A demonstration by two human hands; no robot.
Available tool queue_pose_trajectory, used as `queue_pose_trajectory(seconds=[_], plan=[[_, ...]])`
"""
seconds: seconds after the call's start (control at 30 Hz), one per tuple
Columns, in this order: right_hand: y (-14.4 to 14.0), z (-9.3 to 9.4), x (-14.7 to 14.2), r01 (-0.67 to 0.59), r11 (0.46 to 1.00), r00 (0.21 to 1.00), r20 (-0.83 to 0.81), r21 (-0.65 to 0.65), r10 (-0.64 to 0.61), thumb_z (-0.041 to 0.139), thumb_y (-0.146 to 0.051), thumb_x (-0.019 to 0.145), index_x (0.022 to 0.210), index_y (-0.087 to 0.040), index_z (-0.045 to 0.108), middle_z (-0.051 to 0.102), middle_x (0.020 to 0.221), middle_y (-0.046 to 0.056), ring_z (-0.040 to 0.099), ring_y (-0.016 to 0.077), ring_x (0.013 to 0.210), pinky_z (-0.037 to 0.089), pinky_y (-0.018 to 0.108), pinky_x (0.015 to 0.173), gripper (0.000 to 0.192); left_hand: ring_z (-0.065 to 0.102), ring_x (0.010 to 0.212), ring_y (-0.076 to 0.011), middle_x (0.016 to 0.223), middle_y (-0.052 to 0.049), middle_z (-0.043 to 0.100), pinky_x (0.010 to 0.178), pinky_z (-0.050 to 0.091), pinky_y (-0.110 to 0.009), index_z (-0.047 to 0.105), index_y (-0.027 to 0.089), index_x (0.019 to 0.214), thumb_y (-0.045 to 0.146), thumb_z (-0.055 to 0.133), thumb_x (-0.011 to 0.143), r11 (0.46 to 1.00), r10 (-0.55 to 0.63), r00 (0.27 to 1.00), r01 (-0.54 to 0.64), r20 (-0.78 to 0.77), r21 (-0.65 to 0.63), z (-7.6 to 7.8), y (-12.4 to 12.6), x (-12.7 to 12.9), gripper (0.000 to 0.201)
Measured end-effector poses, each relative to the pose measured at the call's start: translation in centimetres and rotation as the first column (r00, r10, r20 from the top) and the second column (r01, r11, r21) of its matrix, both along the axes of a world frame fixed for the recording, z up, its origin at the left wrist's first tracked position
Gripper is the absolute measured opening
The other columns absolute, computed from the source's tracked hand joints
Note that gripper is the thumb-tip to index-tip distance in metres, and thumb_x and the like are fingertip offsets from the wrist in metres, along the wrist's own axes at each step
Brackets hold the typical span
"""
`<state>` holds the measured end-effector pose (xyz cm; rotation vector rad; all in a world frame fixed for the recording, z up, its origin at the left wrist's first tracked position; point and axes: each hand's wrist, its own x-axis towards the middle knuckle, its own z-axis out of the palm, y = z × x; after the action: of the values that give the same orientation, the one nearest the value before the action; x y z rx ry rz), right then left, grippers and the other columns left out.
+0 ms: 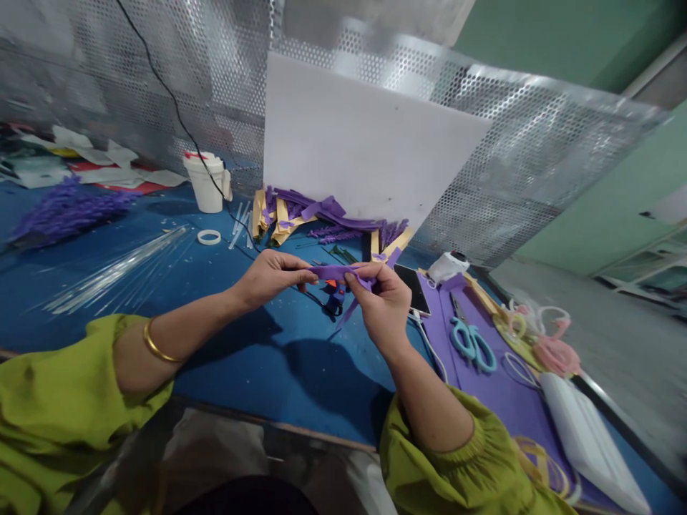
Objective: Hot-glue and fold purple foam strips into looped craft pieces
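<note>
A purple strip (pixel 331 272), like felt or ribbon, is stretched between my two hands above the blue table. My left hand (pixel 273 277) pinches its left end between thumb and fingers. With thumb and fingers closed, my right hand (pixel 383 297) grips the strip farther right, and a loose tail hangs below. Behind and under the strip lies a dark blue tool with an orange part (pixel 333 300), perhaps a glue gun, partly hidden. Beyond my hands, small bunches of purple flowers in tan wrapping (pixel 279 218) rest against a white board (pixel 365 143).
On the left are a white cup (pixel 207 182), a tape roll (pixel 209 237), clear thin rods (pixel 123 268) and a purple flower bundle (pixel 69 211). To the right lie a phone (pixel 412 288), teal-handled scissors (pixel 472 343) on purple sheet, and ribbon rolls (pixel 555 354). A black cable (pixel 172 93) hangs down.
</note>
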<state>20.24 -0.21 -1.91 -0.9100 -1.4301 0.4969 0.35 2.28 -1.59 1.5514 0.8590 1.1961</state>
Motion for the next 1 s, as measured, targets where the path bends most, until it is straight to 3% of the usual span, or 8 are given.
queue_pose_trajectory(seconds=[0.57,0.87,1.0], plan=[[-0.6,-0.5,0.0,-0.04,0.978,0.972,0.235,0.204,-0.009,0.069,-0.024,0.086,0.081,-0.025,0.064,0.074,0.09,0.003,0.068,0.0185,0.082,0.053,0.033,0.075,0.008,0.061,0.051,-0.0136,0.056,-0.003,0.069,0.053,0.048,-0.023,0.081,0.019,0.072,0.022,0.082,0.067,1.0,0.025,0.999,-0.025,0.026,0.006,0.2,-0.5,0.1,0.006],[-1.2,-0.3,-0.4,-0.067,0.948,0.948,0.317,0.31,-0.037,0.068,-0.019,0.087,0.083,-0.026,0.064,0.075,0.09,0.004,0.071,0.0194,0.085,0.056,0.036,0.077,0.009,0.067,0.066,-0.0182,0.074,-0.005,0.076,0.063,0.053,-0.026,0.082,0.021,0.079,0.027,0.084,0.07,0.98,0.075,0.997,-0.07,-0.019,0.188,0.1,-1.2,0.3,0.012],[-1.4,-0.2,-0.4,-0.093,0.928,0.933,0.357,0.361,-0.046,0.069,-0.017,0.087,0.085,-0.026,0.066,0.075,0.092,0.004,0.071,0.0187,0.085,0.057,0.035,0.077,0.01,0.068,0.069,-0.0182,0.074,-0.005,0.076,0.068,0.052,-0.027,0.082,0.023,0.08,0.028,0.079,0.078,0.917,0.163,0.984,-0.123,-0.074,0.379,-0.3,-1.1,0.0,0.005]])
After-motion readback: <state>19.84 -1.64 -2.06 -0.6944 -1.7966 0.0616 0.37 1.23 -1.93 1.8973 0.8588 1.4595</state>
